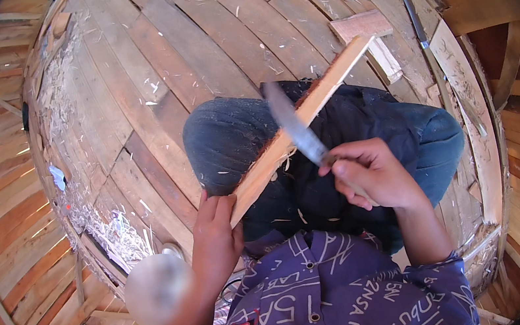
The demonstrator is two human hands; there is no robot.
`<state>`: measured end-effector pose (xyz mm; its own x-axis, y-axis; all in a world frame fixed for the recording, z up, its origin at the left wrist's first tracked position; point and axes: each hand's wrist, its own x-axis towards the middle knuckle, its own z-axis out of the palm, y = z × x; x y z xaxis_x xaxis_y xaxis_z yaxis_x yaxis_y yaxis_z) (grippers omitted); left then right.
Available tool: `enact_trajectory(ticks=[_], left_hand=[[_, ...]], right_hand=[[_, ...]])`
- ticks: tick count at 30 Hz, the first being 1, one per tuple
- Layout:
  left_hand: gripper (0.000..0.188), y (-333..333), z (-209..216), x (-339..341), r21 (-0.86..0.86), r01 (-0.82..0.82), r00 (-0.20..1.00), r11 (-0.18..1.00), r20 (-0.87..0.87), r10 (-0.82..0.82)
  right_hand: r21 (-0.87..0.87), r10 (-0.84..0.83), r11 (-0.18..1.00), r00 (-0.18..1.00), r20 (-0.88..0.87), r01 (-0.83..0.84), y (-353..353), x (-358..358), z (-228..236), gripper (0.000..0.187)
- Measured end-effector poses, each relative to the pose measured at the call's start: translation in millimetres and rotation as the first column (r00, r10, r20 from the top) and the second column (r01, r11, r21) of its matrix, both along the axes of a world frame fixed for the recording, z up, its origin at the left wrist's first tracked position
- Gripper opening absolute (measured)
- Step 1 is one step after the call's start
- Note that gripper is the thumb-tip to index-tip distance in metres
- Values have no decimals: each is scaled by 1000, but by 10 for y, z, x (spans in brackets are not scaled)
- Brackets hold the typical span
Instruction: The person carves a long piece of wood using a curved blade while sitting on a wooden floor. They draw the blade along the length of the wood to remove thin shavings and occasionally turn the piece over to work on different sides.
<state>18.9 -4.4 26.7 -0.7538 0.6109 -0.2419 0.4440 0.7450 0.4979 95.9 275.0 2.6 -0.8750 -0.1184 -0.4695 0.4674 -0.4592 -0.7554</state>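
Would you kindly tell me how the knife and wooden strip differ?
The wooden strip is longer than the knife. The strip is pale with a dark, rough edge; the knife's blade is grey. The strip slants up rightward, the knife up leftward. Both are being held.

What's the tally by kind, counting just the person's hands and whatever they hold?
Hands: 2, the left hand and right hand
Knife, in the right: 1
Wooden strip, in the left: 1
Total: 4
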Motion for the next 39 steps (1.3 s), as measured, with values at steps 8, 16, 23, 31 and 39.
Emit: enact_trajectory(ticks=[8, 16, 23, 31, 39], left_hand=[[29, 5, -6, -16, -6, 17, 1000, 1000, -1, -17], [24, 37, -6, -49, 26, -6, 1000, 1000, 4, 5], [41, -23, -18, -55, 0, 19, 999, 1000, 38, -19], [17, -29, -6, -49, 56, -19, 1000, 998, 20, 18], [16, -4, -24, -110, 67, 20, 999, 998, 32, -22]], right_hand=[[746, 43, 645, 967, -252, 166, -264, 136, 149, 22], [722, 56, 682, 976, -211, 117, -275, 136, 154, 18], [612, 1, 788, 993, -117, 71, -240, 123, 1, 19], [-149, 69, 987, 996, 60, -59, -119, 126, 76, 20], [718, 60, 659, 935, -349, 225, -341, 208, -40, 22]])
